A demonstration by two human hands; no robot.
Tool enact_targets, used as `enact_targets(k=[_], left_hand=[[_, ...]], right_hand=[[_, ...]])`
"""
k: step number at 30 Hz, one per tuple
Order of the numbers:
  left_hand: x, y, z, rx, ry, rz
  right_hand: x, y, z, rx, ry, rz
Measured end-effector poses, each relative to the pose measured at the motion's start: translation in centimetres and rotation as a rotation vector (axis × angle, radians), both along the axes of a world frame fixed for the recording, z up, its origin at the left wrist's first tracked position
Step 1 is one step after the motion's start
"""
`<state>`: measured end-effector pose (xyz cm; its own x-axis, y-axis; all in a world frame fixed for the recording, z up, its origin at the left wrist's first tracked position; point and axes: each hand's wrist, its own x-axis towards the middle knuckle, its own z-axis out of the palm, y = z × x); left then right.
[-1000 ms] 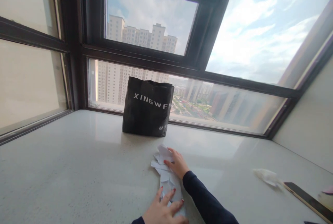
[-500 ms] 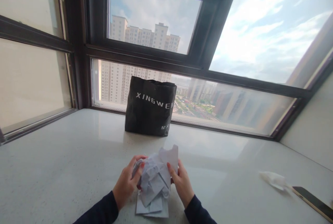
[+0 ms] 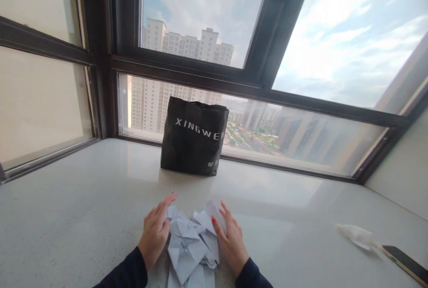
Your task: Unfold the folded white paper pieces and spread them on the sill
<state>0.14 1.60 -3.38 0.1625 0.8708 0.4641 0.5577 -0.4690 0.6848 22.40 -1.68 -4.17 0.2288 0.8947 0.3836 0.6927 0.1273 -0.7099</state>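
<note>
A loose heap of folded white paper pieces (image 3: 189, 250) lies on the pale speckled sill, close to me. Flanking it on the left is my left hand (image 3: 155, 230), fingers stretched forward and thumb near the heap's edge. My right hand (image 3: 230, 236) stands on the other side, its fingers apart and its thumb by the paper. Neither hand grips anything. More flat white sheets show under the near end of the heap, cut off by the bottom of the view.
A black bag (image 3: 194, 138) with white lettering stands upright behind the heap, before the window. Far right on the sill (image 3: 83, 216) lie a phone (image 3: 406, 261) and a crumpled whitish packet (image 3: 356, 236). Dark window frames (image 3: 301, 107) border the sill.
Both hands have let go of the bunched papers, which now rest lower and more spread out on the sill. My fingers have opened and moved apart to either side.
</note>
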Motion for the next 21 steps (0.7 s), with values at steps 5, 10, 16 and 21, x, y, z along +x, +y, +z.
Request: enact_targets(k=[5,10,16,21], left_hand=[[-0.1,0.3,-0.6,-0.124,0.061,-0.043],[0.2,-0.5,0.4,-0.066,0.129,-0.337],[0.7,-1.2,0.9,0.011,-0.063,-0.457],[0.6,-0.5,0.8,0.015,-0.192,-0.358]], right_hand=[[-0.7,-0.8,0.6,-0.033,-0.232,0.084],[-1.7,-1.1,1.1,0.043,-0.180,0.277],[-1.8,-1.4,1.0,0.338,-0.061,0.264],[-1.5,-2.0,1.8,0.454,-0.119,0.359]])
